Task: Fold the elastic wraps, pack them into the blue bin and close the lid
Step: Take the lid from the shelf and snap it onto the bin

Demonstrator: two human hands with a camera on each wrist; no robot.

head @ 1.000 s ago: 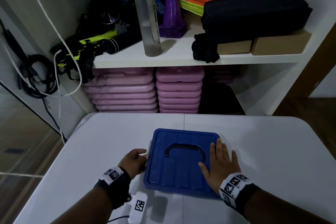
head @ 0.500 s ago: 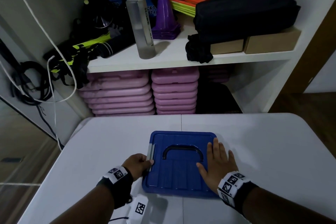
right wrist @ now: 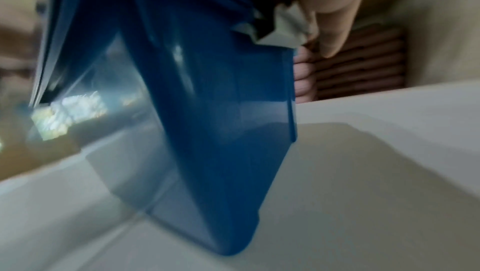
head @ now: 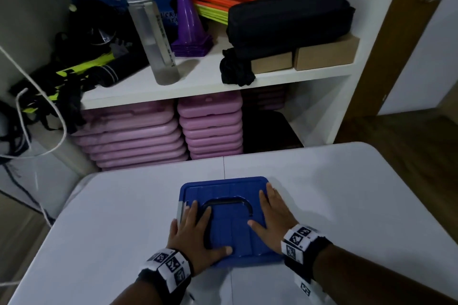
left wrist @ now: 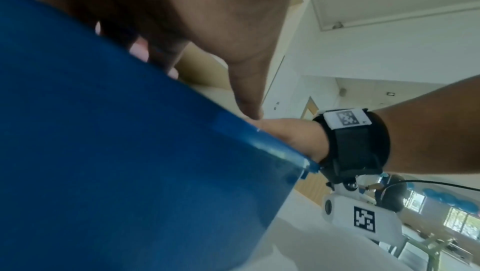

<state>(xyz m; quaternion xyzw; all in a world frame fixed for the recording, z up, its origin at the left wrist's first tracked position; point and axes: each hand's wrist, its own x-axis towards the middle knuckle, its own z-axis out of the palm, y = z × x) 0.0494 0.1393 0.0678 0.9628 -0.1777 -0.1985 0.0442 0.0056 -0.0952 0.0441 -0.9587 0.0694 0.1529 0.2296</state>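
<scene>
The blue bin (head: 233,242) stands near the front of the white table (head: 347,205) with its blue lid (head: 223,187) on top. A dark handle (head: 226,202) lies in the lid's recess. My left hand (head: 195,233) rests flat on the lid's left half, fingers straight, beside a grey latch (head: 179,213). My right hand (head: 272,220) presses flat on the lid's right half. The blue bin wall (left wrist: 116,162) fills the left wrist view, and the bin wall (right wrist: 213,111) shows blurred in the right wrist view. No elastic wraps are visible.
Behind the table a white shelf (head: 198,82) holds a clear bottle (head: 151,30), a purple cone (head: 189,20), a black case (head: 290,17) and cardboard boxes (head: 324,54). Stacked pink boards (head: 153,134) sit below. Cables (head: 29,116) hang at the left.
My left hand left the grey latch at the bin's left side and now lies flat on the lid. The right hand stayed flat on the lid. The head view shifted.
</scene>
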